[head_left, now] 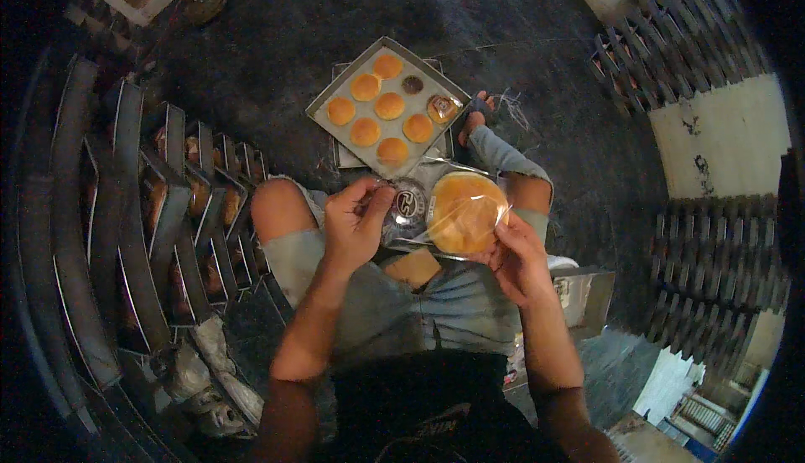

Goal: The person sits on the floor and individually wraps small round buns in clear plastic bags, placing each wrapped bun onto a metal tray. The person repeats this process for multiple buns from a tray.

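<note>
Round bun (pixel 465 203) in clear film (pixel 480 220), held up over the lap.
On my head-cam feed, its broad golden face points up at me; it's round, so no real long axis. Right hand (pixel 520 257) pinches its lower right edge, left hand (pixel 356 220) pinches printed plastic (pixel 408 203) just beside it (glare, so I can't tell if that's the same wrapper). Film and right fingertips block part of the bun. Tray (pixel 384 47) of buns (pixel 366 87) sits beyond, stacked racks (pixel 101 211) at left.
</note>
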Motion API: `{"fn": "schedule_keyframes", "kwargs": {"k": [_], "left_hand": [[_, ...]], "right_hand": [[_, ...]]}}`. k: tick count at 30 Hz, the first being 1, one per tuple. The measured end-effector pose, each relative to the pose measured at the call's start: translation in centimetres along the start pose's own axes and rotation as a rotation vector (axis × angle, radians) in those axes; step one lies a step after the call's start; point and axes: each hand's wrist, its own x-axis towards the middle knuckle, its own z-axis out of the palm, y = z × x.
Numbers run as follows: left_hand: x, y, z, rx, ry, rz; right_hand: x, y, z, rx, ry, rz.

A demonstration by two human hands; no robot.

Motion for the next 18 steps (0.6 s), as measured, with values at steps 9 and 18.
{"fn": "schedule_keyframes", "kwargs": {"k": [9, 18], "left_hand": [[-4.6, 8.8, 5.6, -1.147, -0.376, -0.231], [-3.9, 10.2, 3.8, -0.533, -0.036, -0.065]], "right_hand": [[-5.4, 0.8, 5.2, -1.435, -0.085, -1.083], [-5.7, 0.2, 3.0, 0.229, -0.015, -0.424]]}}
